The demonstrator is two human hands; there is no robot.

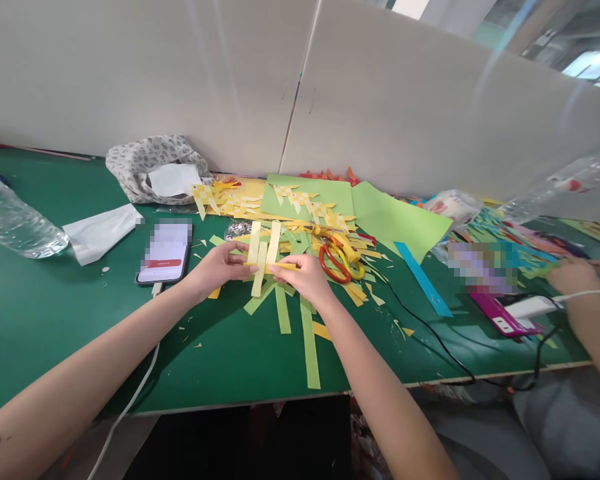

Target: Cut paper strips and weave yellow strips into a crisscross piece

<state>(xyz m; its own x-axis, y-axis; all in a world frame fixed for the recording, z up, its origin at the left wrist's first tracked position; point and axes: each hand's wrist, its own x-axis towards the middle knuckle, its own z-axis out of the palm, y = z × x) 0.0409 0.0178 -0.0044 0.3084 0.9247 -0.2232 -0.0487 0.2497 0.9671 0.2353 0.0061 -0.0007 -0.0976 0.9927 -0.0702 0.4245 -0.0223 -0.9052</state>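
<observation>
Above the table, my left hand and my right hand pinch a small lattice of paper strips between them. Several pale yellow paper strips stand upright in it, crossed by a deeper yellow paper strip that runs sideways. My left fingers close on the lattice's left side, my right fingers on the sideways strip's right part. Under and behind my hands lie loose green paper strips. Scissors with red and yellow handles rest just right of my right hand. Woven yellow paper fish shapes lie behind.
A phone on a cable lies left, near a water bottle. A patterned cloth bag and green paper sheets are at the back. At right are a blue strip, a power strip and another person's arm.
</observation>
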